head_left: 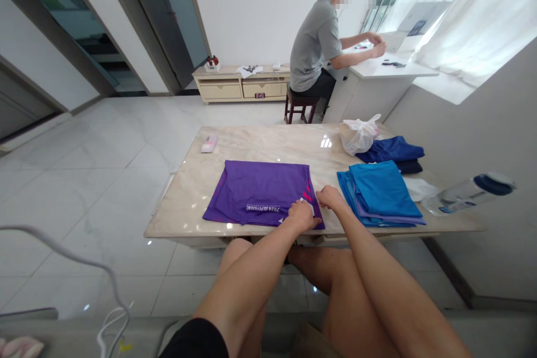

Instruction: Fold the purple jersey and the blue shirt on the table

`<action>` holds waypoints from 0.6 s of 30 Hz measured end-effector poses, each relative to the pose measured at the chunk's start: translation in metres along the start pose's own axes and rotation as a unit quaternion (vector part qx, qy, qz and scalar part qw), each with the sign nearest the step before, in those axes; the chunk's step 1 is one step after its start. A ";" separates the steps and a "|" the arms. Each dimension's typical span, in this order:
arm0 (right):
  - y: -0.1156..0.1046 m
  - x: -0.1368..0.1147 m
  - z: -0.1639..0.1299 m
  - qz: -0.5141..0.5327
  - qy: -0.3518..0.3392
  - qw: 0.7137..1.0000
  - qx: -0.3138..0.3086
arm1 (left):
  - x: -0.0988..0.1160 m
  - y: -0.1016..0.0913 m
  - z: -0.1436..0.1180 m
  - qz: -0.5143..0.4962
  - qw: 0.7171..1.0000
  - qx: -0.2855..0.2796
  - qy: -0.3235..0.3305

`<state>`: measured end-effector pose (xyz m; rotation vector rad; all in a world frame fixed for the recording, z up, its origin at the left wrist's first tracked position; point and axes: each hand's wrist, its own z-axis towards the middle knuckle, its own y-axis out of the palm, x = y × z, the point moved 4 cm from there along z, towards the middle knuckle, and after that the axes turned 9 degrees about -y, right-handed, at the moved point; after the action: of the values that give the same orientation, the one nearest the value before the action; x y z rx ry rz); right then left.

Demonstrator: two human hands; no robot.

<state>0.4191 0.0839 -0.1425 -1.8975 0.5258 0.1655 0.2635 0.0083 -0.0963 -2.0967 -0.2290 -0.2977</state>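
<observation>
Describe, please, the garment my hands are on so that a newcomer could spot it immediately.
On the marble table, look at the near edge, left of the stack of blue shirts. The purple shirt lies flat there, with the left hand and right hand at its right corner. It alone is purple, with white lettering and pink stripes.

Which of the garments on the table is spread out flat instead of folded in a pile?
The purple shirt with white lettering, under both hands at its right edge. The light blue garments and dark blue ones lie folded in stacks.

The shirt (260,190) was purple with white lettering and pink stripes. The folded stack (381,193) was bright blue, the table (268,142) beige marble.
</observation>
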 end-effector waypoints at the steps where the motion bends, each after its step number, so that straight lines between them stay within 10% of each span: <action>1: -0.001 0.003 0.000 0.003 -0.002 1.000 0.010 | 0.005 0.006 0.002 -0.006 1.000 0.009 -0.012; 7: -0.008 0.017 -0.004 0.015 -0.006 0.999 0.029 | 0.015 0.022 0.017 -0.044 0.993 0.041 -0.098; 18: 0.001 0.017 -0.003 0.093 0.003 0.996 -0.015 | -0.011 -0.007 0.024 -0.040 0.997 0.000 -0.069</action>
<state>0.4336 0.0759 -0.1485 -1.8773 0.7067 0.2913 0.2543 0.0318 -0.1062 -2.1139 -0.3966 -0.2005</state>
